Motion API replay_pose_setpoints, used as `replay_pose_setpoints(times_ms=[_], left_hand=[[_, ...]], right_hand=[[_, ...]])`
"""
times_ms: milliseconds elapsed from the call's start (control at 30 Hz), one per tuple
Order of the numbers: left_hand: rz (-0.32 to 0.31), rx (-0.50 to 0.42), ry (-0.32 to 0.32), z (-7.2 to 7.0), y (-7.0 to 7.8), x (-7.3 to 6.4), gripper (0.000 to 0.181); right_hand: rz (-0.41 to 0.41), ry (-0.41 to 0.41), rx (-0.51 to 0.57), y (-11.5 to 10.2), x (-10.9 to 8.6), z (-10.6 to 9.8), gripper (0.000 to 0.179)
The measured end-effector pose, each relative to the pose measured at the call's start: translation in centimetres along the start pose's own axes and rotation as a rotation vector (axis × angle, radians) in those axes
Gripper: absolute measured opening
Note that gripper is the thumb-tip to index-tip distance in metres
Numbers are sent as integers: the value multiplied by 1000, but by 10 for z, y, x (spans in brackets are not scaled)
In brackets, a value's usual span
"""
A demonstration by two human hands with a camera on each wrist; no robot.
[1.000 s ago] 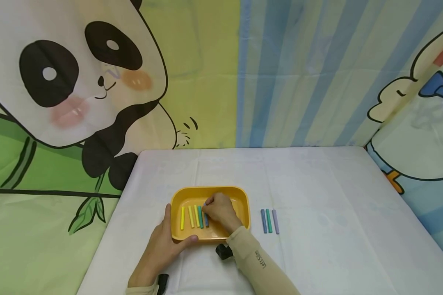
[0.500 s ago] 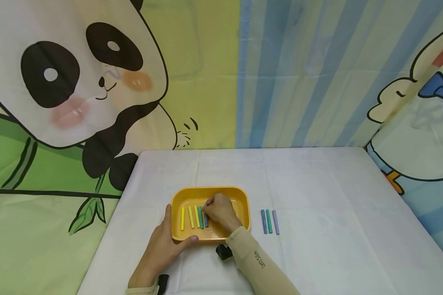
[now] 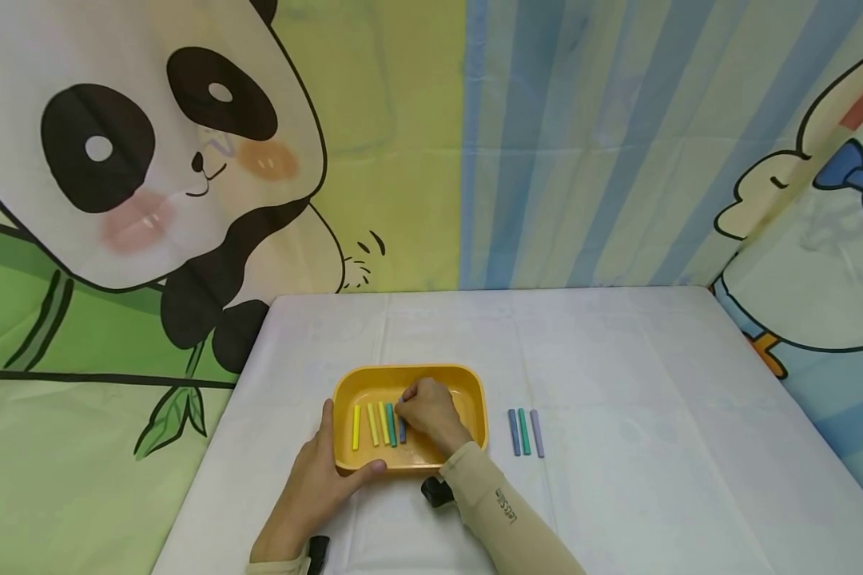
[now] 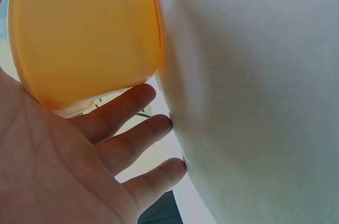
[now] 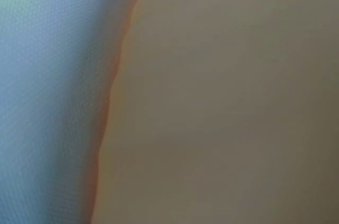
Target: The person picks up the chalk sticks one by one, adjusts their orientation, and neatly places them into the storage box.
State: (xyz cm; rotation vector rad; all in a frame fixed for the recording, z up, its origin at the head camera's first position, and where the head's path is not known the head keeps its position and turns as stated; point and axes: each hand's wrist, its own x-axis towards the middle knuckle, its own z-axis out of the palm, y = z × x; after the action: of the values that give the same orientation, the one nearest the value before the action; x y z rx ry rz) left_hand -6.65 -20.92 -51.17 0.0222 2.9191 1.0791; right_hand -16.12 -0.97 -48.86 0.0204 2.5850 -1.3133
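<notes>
A shallow yellow tray (image 3: 431, 461) sits on the table in the head view. My left hand (image 3: 320, 471) spans its near left corner, straight fingers along the left side and thumb at the front rim. In the left wrist view, the outer fingers of my left hand (image 4: 114, 144) spread beside the tray wall (image 4: 87, 33). My right hand (image 3: 430, 411) reaches inside the tray and pinches the top of a blue chalk stick (image 3: 402, 431). To its left lie a green chalk stick (image 3: 391, 425) and several yellow chalk sticks (image 3: 372, 424). The right wrist view shows only blurred close surfaces.
Right of the tray, a blue chalk stick (image 3: 514, 432), a green one (image 3: 524, 432) and a purple one (image 3: 538, 434) lie side by side on the white tablecloth (image 3: 654, 415). A printed cloth (image 3: 395, 160) hangs behind the table.
</notes>
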Motion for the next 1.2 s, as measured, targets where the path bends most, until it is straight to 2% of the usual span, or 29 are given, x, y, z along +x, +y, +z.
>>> replay_pose_setpoints(times_ms=[267, 667, 1200], left_hand=[[5, -3, 5, 0, 0, 0, 128], [0, -12, -1, 2, -1, -1, 128], [-14, -2, -9, -1, 1, 0, 129]], right_hand=[[-3, -3, 9, 2, 0, 0, 10], [42, -25, 38, 1, -4, -2, 16], [24, -58, 119, -4, -13, -20, 22]])
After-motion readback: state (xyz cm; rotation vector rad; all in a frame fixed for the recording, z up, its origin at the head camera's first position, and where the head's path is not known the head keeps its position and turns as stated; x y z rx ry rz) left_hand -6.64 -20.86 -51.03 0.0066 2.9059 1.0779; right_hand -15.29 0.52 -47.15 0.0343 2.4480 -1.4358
